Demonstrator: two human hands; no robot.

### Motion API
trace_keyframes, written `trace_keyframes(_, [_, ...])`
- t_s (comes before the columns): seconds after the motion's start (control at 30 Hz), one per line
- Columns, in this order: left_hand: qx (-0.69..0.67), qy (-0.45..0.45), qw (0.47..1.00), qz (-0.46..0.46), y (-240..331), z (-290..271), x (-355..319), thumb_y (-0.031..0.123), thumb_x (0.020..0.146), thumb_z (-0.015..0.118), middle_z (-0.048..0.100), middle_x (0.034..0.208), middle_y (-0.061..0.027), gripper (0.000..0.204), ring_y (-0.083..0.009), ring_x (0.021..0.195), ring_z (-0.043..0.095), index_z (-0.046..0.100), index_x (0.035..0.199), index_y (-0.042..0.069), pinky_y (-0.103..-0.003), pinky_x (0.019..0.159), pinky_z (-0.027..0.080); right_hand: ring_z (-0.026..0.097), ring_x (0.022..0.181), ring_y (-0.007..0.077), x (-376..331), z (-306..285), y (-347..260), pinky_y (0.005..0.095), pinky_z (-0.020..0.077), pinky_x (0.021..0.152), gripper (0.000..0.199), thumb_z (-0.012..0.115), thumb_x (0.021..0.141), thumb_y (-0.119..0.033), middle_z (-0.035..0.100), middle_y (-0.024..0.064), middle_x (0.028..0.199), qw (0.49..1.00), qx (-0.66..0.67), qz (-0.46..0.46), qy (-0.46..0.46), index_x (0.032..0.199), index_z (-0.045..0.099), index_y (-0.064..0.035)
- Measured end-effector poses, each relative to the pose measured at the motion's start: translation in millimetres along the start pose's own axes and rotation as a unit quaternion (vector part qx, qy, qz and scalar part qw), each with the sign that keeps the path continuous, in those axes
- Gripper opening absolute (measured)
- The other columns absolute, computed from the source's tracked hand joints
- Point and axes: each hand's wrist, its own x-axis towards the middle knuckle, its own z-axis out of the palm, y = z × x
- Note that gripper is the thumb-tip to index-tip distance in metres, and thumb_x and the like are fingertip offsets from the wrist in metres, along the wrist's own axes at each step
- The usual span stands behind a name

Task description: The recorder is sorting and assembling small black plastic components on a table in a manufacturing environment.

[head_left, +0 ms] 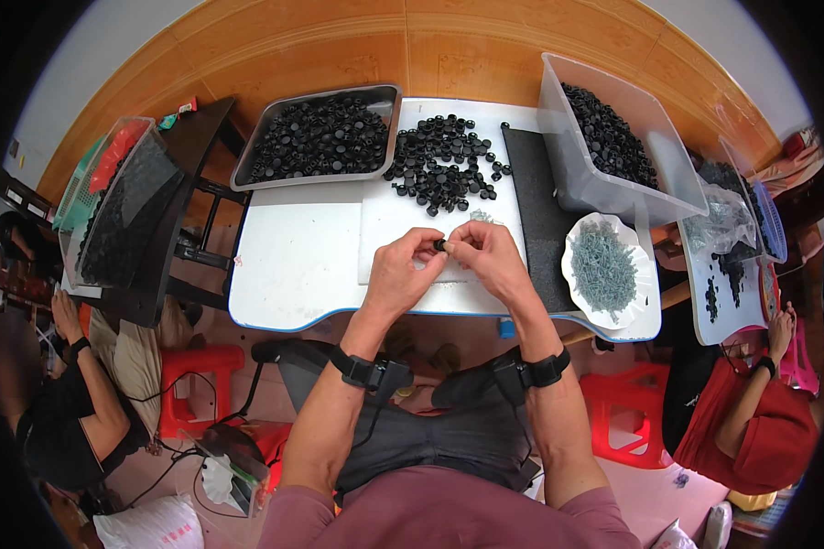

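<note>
My left hand (401, 270) and my right hand (487, 258) meet over the white table (293, 265), fingertips pinched together on one small black round part (440, 244). Just beyond them lies a loose heap of black round parts (444, 165) on the white surface, with a tiny cluster of grey pins (482, 217) beside it. A white scalloped dish (580, 240) at my right holds a pile of grey pins (604, 267). Both wrists wear black bands.
A metal tray (313, 96) of black parts sits at the back left, a clear plastic bin (577, 178) of them at the back right, a dark mat (540, 220) between. Other people sit at left (73, 403) and right (751, 421). Red stools stand below.
</note>
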Motion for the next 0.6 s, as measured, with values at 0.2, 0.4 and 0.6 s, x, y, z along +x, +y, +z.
trace_keyframes(0.2, [-0.025, 0.000, 0.999, -0.029, 3, -2, -2, 0.010, 0.089, 0.078, 0.078, 0.099, -0.0120, 0.028, -0.0174, 0.091, 0.075, 0.072, 0.114, -0.002, -0.030, 0.085, 0.060, 0.060, 0.069, 0.0078, -4, 2, -2, 0.0254, 0.0489, 0.063, 0.017, 0.070, 0.092, -0.013, 0.070, 0.0022, 0.078, 1.000, -0.002, -0.021, 0.009, 0.094, 0.074, 0.0030])
trace_keyframes(0.4, [-0.062, 0.012, 0.996, -0.055, -2, -1, -2, 0.017, 0.088, 0.083, 0.079, 0.096, -0.0151, 0.033, -0.0197, 0.089, 0.077, 0.073, 0.113, -0.002, -0.031, 0.082, 0.061, 0.058, 0.068, 0.0086, -6, 3, 2, 0.0269, 0.0478, 0.064, 0.023, 0.066, 0.097, -0.019, 0.068, 0.0025, 0.076, 0.999, -0.007, -0.039, 0.008, 0.097, 0.075, 0.0020])
trace_keyframes(0.6, [-0.077, 0.010, 0.994, -0.079, -10, -1, -1, 0.014, 0.089, 0.082, 0.079, 0.097, -0.0136, 0.030, -0.0172, 0.090, 0.076, 0.075, 0.114, -0.001, -0.029, 0.081, 0.060, 0.058, 0.070, 0.0102, -8, 4, 4, 0.0288, 0.0464, 0.063, 0.026, 0.066, 0.098, -0.022, 0.068, 0.0050, 0.080, 0.998, -0.015, -0.061, 0.013, 0.099, 0.076, 0.0011])
